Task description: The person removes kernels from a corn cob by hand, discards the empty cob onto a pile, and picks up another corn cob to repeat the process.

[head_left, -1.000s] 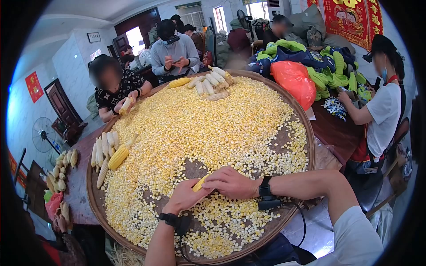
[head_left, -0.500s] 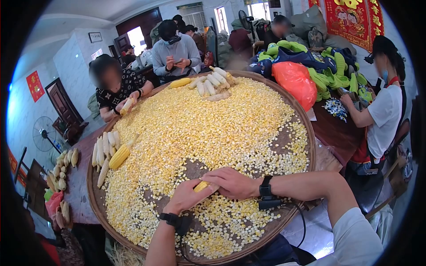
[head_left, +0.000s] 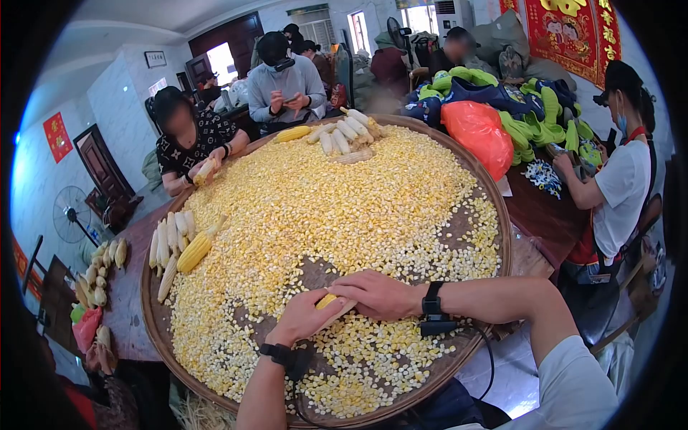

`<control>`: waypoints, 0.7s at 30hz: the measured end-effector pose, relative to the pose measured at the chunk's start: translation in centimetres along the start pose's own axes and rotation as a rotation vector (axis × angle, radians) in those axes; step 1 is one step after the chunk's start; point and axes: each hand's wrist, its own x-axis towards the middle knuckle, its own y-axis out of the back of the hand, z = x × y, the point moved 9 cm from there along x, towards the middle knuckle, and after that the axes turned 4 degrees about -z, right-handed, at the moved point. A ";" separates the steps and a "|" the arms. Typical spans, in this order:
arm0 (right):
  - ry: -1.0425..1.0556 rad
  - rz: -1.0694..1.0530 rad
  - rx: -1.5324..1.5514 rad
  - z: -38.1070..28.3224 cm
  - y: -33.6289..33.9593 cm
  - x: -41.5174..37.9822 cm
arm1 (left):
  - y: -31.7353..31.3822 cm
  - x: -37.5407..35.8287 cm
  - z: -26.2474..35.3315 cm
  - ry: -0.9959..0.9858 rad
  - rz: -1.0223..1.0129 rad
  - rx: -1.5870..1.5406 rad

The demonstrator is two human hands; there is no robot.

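Over the near part of a wide round tray point(head_left: 504, 236), both my hands are closed on one corn cob point(head_left: 326, 301). My left hand point(head_left: 304, 315) wraps round it from the left and below. The fingers of my right hand point(head_left: 376, 294) press on its top from the right. A strip of yellow kernels shows between the hands; the rest of the cob is mostly covered. Loose corn kernels point(head_left: 322, 201) lie spread across the tray around and under my hands, with brown patches of tray showing between them.
A full corn cob point(head_left: 201, 247) lies beside several stripped cobs point(head_left: 166, 240) at the tray's left. More stripped cobs point(head_left: 344, 136) are heaped at the far rim. Across the tray, a person point(head_left: 197, 140) handles another cob. A red plastic bag point(head_left: 476, 136) and green shoes point(head_left: 552, 118) sit at the right.
My hands stay on the cob in nearly the same place, with only a slight shift. The person at the far left has lifted their head a little.
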 end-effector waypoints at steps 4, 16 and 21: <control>-0.006 -0.012 0.008 0.1 -0.1 0.0 | 0.0 0.2 -0.2 -0.024 0.017 -0.021; -0.001 0.009 0.013 0.0 0.1 0.0 | -0.1 0.0 0.2 -0.010 0.004 0.050; 0.002 0.022 0.006 0.0 0.0 -0.1 | -0.1 0.2 -0.2 -0.034 0.012 0.033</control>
